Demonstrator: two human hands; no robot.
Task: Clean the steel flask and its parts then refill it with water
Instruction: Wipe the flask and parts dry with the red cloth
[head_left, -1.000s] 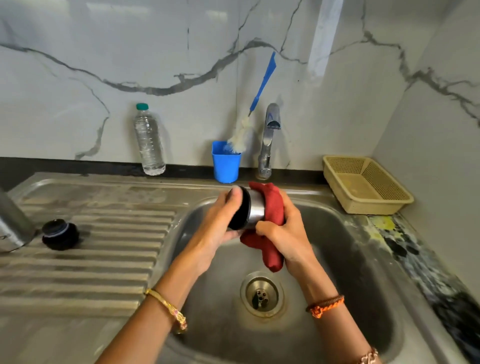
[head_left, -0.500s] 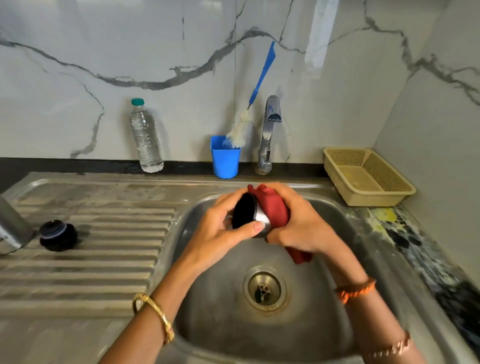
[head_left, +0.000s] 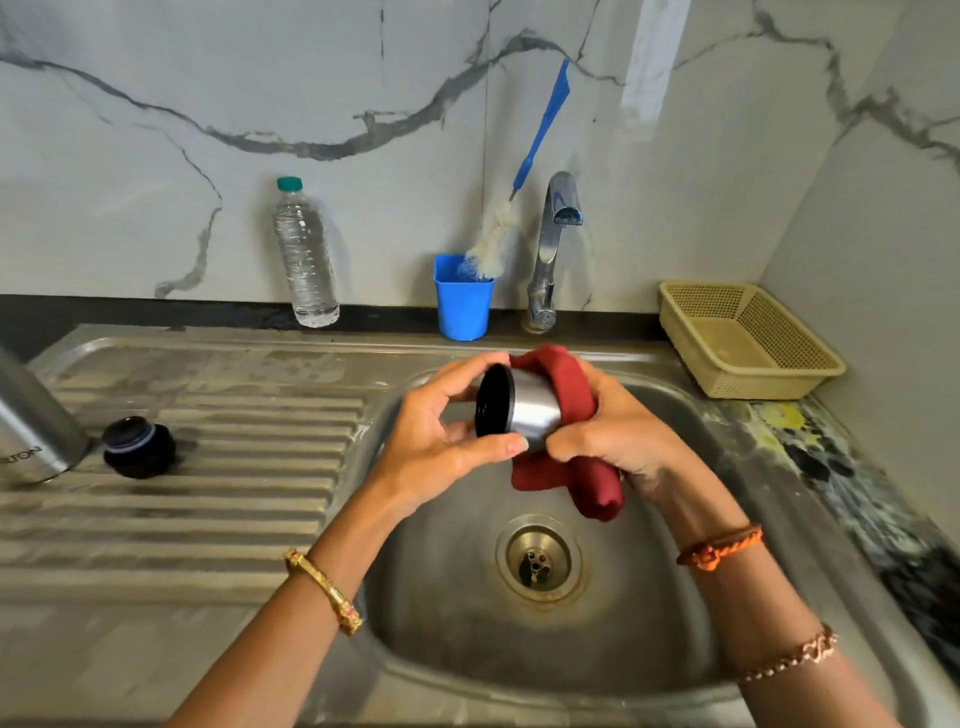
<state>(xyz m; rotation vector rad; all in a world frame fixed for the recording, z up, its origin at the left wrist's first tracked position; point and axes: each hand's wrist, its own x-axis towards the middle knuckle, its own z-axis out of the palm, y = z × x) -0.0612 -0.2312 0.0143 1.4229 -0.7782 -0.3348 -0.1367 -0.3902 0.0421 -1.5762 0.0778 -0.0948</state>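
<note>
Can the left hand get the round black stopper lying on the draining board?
Probably not right now: the left hand grips the steel flask cap. The round black stopper lies in the open with nothing blocking it, so a freed hand could likely reach.

The cup lid (head_left: 530, 413) I hold is brushed steel with a glossy black lining; my cloth (head_left: 563, 384) is soft matt red fabric. The sink (head_left: 649, 613) is dull, water-stained steel, its drainboard (head_left: 208, 493) ribbed. The basket (head_left: 748, 343) is perforated plastic.

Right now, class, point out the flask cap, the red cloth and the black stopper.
flask cap (head_left: 532, 413), head view, steel side wall.
red cloth (head_left: 592, 486), head view, hanging fold.
black stopper (head_left: 139, 448), head view, its top.
</note>
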